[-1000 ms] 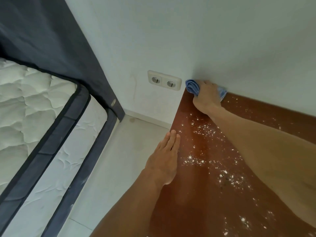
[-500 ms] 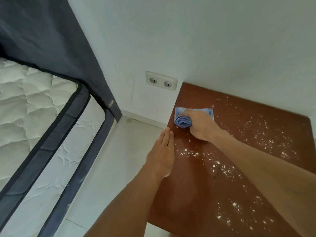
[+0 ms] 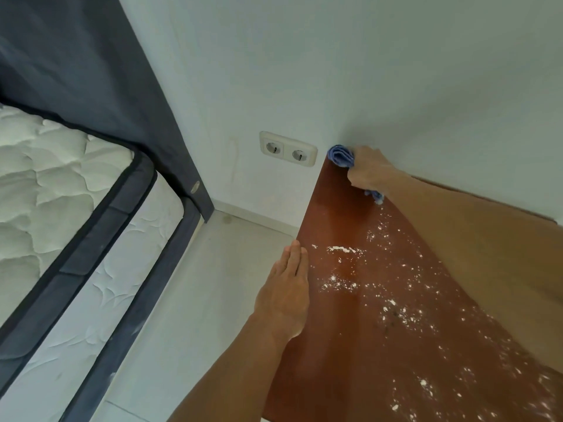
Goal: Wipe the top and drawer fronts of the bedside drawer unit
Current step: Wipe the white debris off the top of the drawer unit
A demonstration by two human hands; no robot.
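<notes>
The reddish-brown top of the bedside drawer unit [image 3: 335, 345] fills the lower right, strewn with white powder specks [image 3: 341, 249]. My right hand [image 3: 370, 170] grips a bunched blue cloth [image 3: 341, 155] and presses it into the top's far left corner, against the wall. My left hand [image 3: 288, 295] lies flat, fingers together, along the top's left edge and holds nothing. The drawer fronts are out of view, and my right forearm hides much of the top's right side.
A white wall runs behind the unit, with a double socket [image 3: 288, 149] just left of the cloth. A quilted white mattress [image 3: 45, 184] with dark edging and a dark headboard [image 3: 91, 71] stand at the left. Pale floor [image 3: 195, 300] lies between bed and unit.
My right hand has pushed the cloth from the top's left edge near my left hand back into the far left corner by the wall. My left hand has stayed flat at the edge.
</notes>
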